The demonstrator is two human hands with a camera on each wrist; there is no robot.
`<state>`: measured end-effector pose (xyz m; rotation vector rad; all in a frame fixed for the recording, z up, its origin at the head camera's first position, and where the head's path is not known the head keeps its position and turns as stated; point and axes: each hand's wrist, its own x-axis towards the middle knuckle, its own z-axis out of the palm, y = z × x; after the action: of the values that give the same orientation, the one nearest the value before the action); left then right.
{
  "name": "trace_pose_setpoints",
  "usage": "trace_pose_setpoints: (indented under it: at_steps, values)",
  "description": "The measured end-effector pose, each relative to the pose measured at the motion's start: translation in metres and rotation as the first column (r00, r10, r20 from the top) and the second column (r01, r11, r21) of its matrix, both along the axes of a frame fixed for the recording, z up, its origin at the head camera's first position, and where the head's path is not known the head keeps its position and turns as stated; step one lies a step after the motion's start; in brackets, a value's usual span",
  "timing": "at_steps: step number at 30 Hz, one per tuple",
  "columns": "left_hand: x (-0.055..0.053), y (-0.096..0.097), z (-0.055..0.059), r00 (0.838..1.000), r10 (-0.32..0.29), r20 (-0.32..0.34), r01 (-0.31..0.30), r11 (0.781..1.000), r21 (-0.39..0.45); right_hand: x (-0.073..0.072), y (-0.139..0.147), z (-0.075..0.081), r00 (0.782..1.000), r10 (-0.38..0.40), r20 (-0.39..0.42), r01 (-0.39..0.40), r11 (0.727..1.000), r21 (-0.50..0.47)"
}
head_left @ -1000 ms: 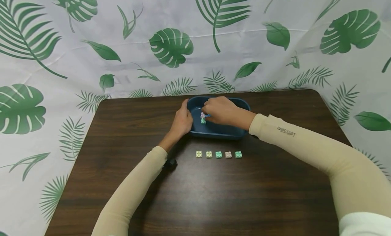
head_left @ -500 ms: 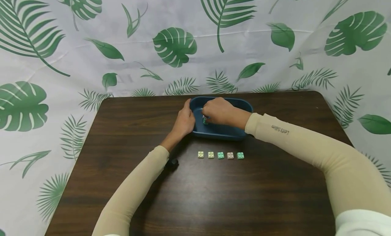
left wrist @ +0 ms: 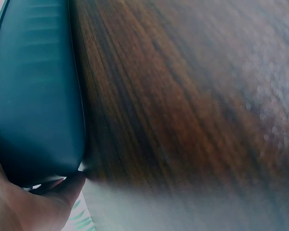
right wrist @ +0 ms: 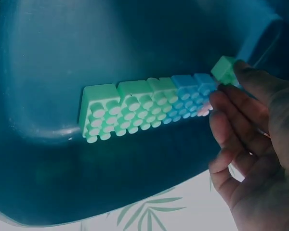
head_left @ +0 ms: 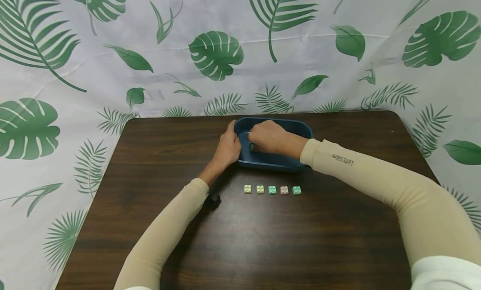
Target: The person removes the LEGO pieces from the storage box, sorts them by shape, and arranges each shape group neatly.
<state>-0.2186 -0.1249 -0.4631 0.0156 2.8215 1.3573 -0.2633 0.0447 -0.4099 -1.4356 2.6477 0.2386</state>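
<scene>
A dark blue plastic tray (head_left: 270,166) stands near the table's back edge. My left hand (head_left: 229,146) grips its left end; in the left wrist view the thumb and fingers (left wrist: 62,195) meet the tray's end wall. My right hand (head_left: 268,135) reaches down inside the tray. The right wrist view shows it pinching a green toy brick (right wrist: 224,70) between thumb and index finger. Beside that brick runs a tight row of studded bricks, green bricks (right wrist: 135,98) at one end, then blue bricks (right wrist: 185,94); a pink brick (right wrist: 204,109) is partly behind the fingers.
In front of the tray, several small bricks lie spaced in a line on the brown table (head_left: 263,240): two yellow (head_left: 254,189), a green (head_left: 272,190), a pink (head_left: 284,190) and another green (head_left: 297,190). A leaf-print cloth (head_left: 169,52) hangs behind.
The right hand has lowered slightly in the tray and now covers more of the bricks there. The left hand stays on the tray's end. The whole view has shifted a little.
</scene>
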Motion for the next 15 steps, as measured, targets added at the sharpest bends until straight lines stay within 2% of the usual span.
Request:
trace_pose_setpoints:
  at_steps: [8, 12, 15]
  values:
    - [-0.001, 0.002, 0.001, 1.000, -0.002, 0.007, 0.002, 1.000, -0.006, 0.005, 0.008, 0.007, 0.999, 0.007, -0.045, -0.006, 1.000, 0.012]
    - [0.000, 0.002, 0.001, 1.000, 0.010, -0.009, -0.011, 1.000, -0.015, 0.016, 0.017, 0.018, 0.996, 0.004, -0.094, -0.003, 1.000, 0.006]
    - [0.000, 0.002, 0.001, 1.000, 0.017, -0.013, -0.017, 1.000, -0.017, 0.031, 0.030, 0.028, 0.985, 0.009, -0.170, -0.012, 1.000, -0.022]
